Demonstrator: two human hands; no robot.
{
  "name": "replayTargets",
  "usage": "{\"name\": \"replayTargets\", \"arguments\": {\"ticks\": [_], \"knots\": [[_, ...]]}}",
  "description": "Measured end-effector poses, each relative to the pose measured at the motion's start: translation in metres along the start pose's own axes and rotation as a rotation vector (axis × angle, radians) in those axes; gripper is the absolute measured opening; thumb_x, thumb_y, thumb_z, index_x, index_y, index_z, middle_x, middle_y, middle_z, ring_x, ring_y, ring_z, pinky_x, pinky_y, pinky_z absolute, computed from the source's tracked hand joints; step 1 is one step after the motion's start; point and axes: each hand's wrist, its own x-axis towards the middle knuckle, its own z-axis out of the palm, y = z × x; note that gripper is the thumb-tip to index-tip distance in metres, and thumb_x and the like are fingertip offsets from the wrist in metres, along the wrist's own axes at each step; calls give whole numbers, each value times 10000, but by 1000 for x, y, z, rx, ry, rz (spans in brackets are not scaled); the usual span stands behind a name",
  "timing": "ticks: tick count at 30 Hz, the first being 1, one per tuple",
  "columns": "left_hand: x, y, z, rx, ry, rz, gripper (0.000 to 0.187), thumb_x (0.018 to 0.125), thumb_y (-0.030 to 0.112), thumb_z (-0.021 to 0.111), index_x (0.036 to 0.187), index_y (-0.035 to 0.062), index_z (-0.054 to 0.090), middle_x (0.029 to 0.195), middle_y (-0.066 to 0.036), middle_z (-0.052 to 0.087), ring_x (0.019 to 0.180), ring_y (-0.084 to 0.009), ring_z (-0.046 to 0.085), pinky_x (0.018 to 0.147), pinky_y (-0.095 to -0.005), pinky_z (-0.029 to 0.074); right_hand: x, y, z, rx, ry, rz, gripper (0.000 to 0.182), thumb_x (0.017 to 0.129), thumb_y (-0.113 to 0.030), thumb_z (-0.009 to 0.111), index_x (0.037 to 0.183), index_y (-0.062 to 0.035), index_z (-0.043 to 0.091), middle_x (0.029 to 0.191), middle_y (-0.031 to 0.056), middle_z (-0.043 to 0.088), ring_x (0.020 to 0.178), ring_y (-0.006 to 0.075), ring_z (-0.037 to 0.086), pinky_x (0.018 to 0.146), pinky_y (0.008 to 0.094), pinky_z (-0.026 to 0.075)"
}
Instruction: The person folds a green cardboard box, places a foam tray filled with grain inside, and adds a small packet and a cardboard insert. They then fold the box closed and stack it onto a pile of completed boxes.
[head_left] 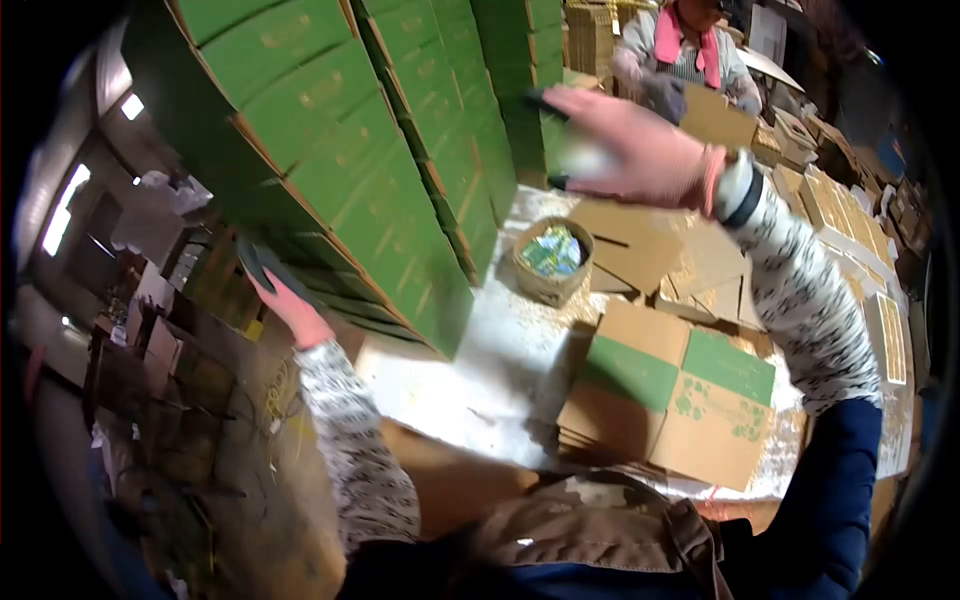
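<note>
While our left hand [292,305] is by the green boxes [325,125] upper left, our right hand [650,155] hovers upper right, both grips released, fingers out

Glare whitens the tabletop [420,392], the right hand [645,152] blurs, and dark edges warp

Pink gloves [655,165], dark at the fingertips, are worn on the left hand [290,308] and right hand [625,150]; the right glove is edged by a coral cuff [713,180]. The forearms are covered by whitish sleeves [810,290] patterned with small black marks, the right one crossed near the wrist by a dark band [744,203]. A navy garment [840,490] is worn with a brown apron-like cloth [600,535], by which a paler, mottled area is shown.
</note>
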Motion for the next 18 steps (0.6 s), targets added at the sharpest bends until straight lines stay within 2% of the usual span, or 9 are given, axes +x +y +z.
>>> {"name": "replayTargets", "arguments": {"ticks": [3, 5, 6, 8, 9, 11, 13, 15, 18], "knots": [[-70, -95, -68, -91, 293, -335, 530, 975, 257, 398, 1429, 33, 237, 1489, -101, 233, 1331, -241, 296, 1103, -358, 233, 39, -1, -19, -62, 1, -33, 722, 836, -269, 649, 1420, -96, 261, 1423, 159, 336, 1312, 278, 338, 1063, 364, 312], [-127, -118, -85, 99, 44, -601, 568, 970, 329, 332, 1446, 52, 193, 1520, -80, 145, 1375, -218, 210, 1126, -365, 178, 54, -10, -26, -119, -8, -30, 704, 838, -278, 640, 1409, -92, 272, 1412, 163, 345, 1303, 282, 345, 1058, 366, 317], [-163, -166, -120, 271, -82, -516, 583, 961, 362, 347, 1460, 117, 169, 1520, -56, 156, 1389, -228, 163, 1117, -388, 171, 58, -15, -29, -133, -19, -24, 695, 840, -282, 635, 1404, -90, 277, 1406, 165, 350, 1298, 285, 349, 1055, 367, 319], [-186, -136, -89, -88, 106, -997, 652, 933, 465, 396, 1476, 264, 98, 1527, -14, 136, 1402, -276, 91, 1074, -497, 183, 65, -26, -33, -186, -45, -19, 679, 842, -291, 625, 1394, -85, 288, 1395, 169, 358, 1289, 289, 357, 1049, 369, 323], [-201, -153, -88, -159, 126, -1082, 709, 906, 546, 402, 1472, 292, 59, 1528, -1, 99, 1386, -296, 133, 1040, -566, 204, 66, -33, -34, -208, -58, -15, 671, 843, -295, 620, 1389, -83, 293, 1389, 171, 363, 1285, 291, 361, 1046, 370, 325], [-248, -226, -103, -210, -22, -1047, 780, 916, 338, 505, 1464, 293, -49, 1529, 27, -66, 1354, -373, 184, 920, -532, 390, 63, -44, -37, -244, -75, -3, 655, 846, -304, 611, 1378, -79, 303, 1378, 175, 372, 1275, 296, 368, 1040, 372, 329], [-265, -242, -76, -81, -412, -666, 885, 889, 205, 558, 1449, 264, -124, 1518, 22, -118, 1342, -366, 219, 857, -478, 454, 55, -60, -37, -282, -94, 13, 640, 849, -313, 601, 1368, -74, 314, 1367, 179, 380, 1266, 300, 376, 1034, 374, 334], [-271, -257, -60, 215, -412, -565, 938, 765, 15, 641, 1435, 194, 10, 1512, -74, -39, 1348, -360, 200, 921, -429, 408, 53, -69, -36, -315, -110, 24, 626, 851, -322, 592, 1358, -70, 324, 1355, 183, 389, 1257, 304, 383, 1028, 376, 338], [-268, -252, -60, 77, -291, -631, 868, 659, 15, 714, 1394, 88, 259, 1497, -207, 48, 1373, -388, 114, 1079, -404, 235, 53, -79, -34, -334, -108, 25, 606, 855, -335, 577, 1342, -63, 340, 1338, 189, 402, 1243, 311, 395, 1019, 379, 344]]}}
